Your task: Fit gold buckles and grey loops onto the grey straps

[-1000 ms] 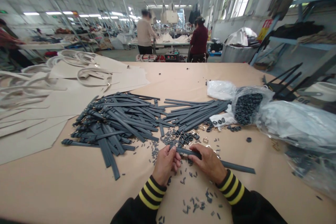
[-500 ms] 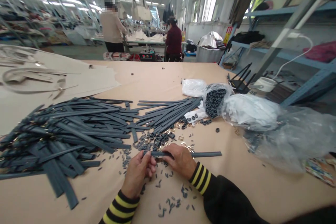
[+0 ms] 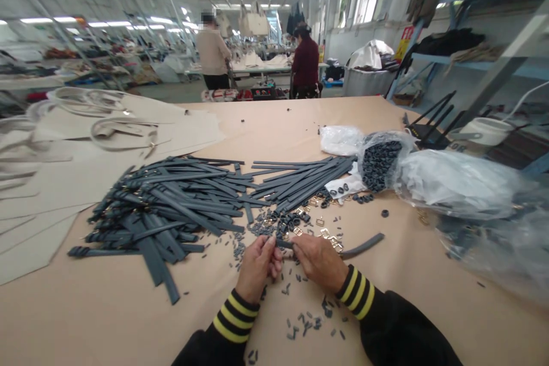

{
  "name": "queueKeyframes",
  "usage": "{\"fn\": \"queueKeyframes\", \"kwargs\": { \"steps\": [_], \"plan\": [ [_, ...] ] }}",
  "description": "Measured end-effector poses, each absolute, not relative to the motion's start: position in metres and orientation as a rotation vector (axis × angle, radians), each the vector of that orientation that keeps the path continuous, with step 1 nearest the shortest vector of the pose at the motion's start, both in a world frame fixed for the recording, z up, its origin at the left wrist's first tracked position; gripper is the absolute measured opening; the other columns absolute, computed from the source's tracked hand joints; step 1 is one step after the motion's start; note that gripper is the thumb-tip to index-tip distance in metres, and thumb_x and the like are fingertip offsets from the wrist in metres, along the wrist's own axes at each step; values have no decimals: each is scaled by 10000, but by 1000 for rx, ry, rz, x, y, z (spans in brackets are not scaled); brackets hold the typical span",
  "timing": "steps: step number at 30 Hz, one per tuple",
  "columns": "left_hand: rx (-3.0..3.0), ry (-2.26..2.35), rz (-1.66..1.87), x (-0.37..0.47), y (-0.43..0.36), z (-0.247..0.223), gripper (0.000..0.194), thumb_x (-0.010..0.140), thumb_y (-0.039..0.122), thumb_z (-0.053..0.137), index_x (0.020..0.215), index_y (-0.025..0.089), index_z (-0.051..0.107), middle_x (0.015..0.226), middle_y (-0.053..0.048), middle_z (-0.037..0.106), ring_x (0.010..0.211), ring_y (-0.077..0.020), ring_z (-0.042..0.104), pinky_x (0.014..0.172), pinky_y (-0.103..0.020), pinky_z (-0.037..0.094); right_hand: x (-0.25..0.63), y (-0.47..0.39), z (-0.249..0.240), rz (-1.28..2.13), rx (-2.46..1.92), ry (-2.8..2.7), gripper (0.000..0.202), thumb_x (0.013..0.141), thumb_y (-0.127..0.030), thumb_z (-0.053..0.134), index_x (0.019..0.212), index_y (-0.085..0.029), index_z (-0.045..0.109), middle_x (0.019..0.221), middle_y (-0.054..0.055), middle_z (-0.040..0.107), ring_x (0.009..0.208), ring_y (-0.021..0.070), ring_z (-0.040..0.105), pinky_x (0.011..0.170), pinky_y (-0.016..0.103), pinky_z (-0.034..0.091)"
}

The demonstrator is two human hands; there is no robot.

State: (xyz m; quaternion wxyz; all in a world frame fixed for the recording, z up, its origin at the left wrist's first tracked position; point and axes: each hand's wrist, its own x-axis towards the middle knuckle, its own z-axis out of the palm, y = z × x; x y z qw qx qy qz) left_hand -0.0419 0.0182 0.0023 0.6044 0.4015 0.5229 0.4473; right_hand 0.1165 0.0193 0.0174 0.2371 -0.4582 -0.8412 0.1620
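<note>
A dark grey strap [image 3: 364, 247] runs between both hands, its free end sticking out to the right and bending upward. My left hand [image 3: 258, 263] is closed on the strap's left end, thumb on top; the fingers hide that tip. Farther along, my right hand [image 3: 319, 260] pinches the same strap between thumb and fingers. Just beyond the hands lie gold buckles [image 3: 329, 235] and dark strap loops [image 3: 291, 221]. Small dark offcuts [image 3: 306, 323] are scattered on the table in front of me.
A heap of dark straps [image 3: 171, 200] lies left, a fanned bundle of straps [image 3: 309, 180] ahead. At right are a plastic bag of black rings [image 3: 380, 163] and a white-filled bag [image 3: 458, 183]. Beige pieces [image 3: 171, 131] cover the far left. Two people stand beyond the table [image 3: 266, 114].
My view has swung left, so the scene sits farther right. The strap's free end, straight before, now bends upward. Both hands keep hold of it.
</note>
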Motion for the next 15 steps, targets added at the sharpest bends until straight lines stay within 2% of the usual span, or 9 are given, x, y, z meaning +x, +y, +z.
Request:
{"fn": "queueKeyframes", "kwargs": {
  "steps": [5, 12, 15],
  "plan": [
    [982, 1214, 985, -44, 16, -1, 344, 767, 458, 458, 603, 160, 412, 387, 53, 492, 257, -43, 384, 265, -126, 271, 118, 22, 17, 528, -1224, -2251, 199, 828, -118, 355, 891, -161, 539, 764, 44, 605, 715, 149, 568, 673, 237, 404],
    [974, 1224, 988, -42, 15, 2, 339, 765, 460, 453, 609, 162, 412, 386, 61, 477, 258, -48, 393, 258, -122, 249, 115, 23, 18, 539, -1233, -2252, 137, 812, -163, 407, 855, -169, 538, 774, 44, 599, 711, 159, 552, 652, 248, 392],
    [989, 1204, 972, -43, 16, 0, 327, 757, 454, 464, 616, 165, 407, 402, 66, 476, 270, -50, 409, 265, -125, 262, 115, 23, 20, 647, -1242, -2198, 94, 791, -162, 439, 807, -171, 531, 708, 19, 576, 659, 144, 532, 617, 240, 379]
  ]
}}
